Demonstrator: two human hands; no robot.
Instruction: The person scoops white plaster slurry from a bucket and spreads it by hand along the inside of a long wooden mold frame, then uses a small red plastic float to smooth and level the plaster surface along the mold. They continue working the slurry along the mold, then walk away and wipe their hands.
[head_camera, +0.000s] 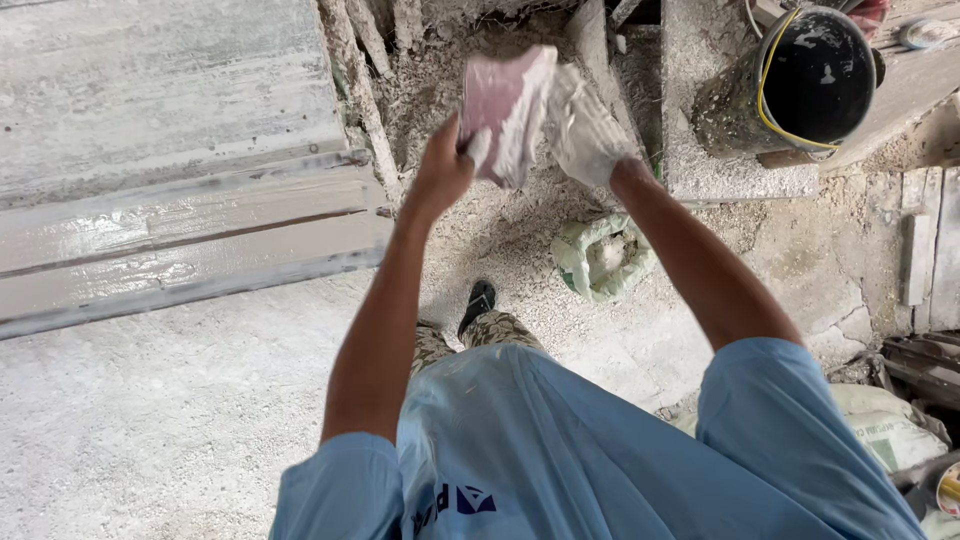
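Nearest to the camera is the person's light blue shirt (560, 450), and below it one dark shoe (478, 300) stands on the dusty floor (150, 430). Both arms reach forward. The left hand (443, 170) has its fingers clenched on the lower edge of a pale pink bag (505, 110), which is held up in the air. The right hand (585, 130), white with powder, presses on the bag's right side; its fingers are bent around it. Under the hands, an open green sack (603, 255) with pale powder lies on the floor. Farther right, a black bucket (800, 80) stands on a concrete block (720, 170). On the left lie grey wet boards (180, 230).
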